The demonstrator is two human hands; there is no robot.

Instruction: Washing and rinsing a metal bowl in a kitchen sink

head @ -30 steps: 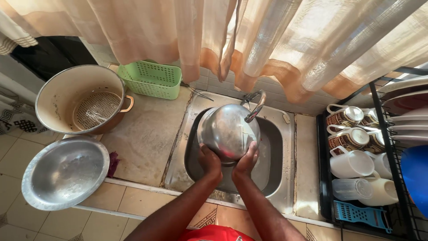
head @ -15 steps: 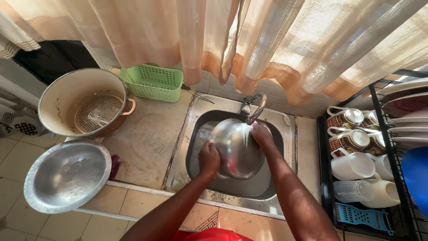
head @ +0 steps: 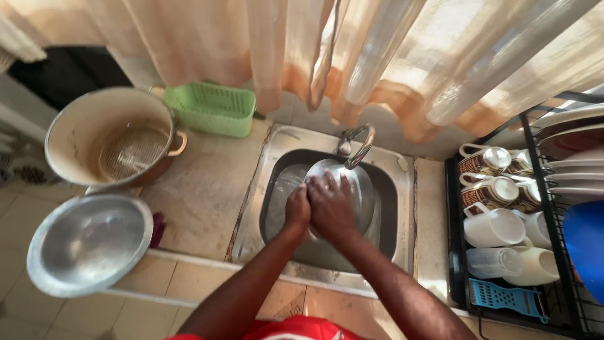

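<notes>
A shiny steel bowl (head: 357, 189) is tilted on edge inside the steel sink (head: 402, 208), right under the curved tap (head: 358, 143). My left hand (head: 297, 211) grips the bowl's left rim. My right hand (head: 330, 204) lies flat with spread fingers across the bowl's surface, covering much of it. Both forearms reach in from the bottom of the view.
Left of the sink, a large cream pot (head: 82, 135) holds a metal strainer (head: 129, 151), with a green basket (head: 211, 108) behind and a wide steel basin (head: 88, 244) in front. At right, a black dish rack (head: 553, 264) holds mugs (head: 494, 225), plates and a blue grater (head: 503, 297). Curtains hang above.
The bowl went from held up facing me to lowered and tilted under the tap. My right hand moved from its lower rim to lie flat across it.
</notes>
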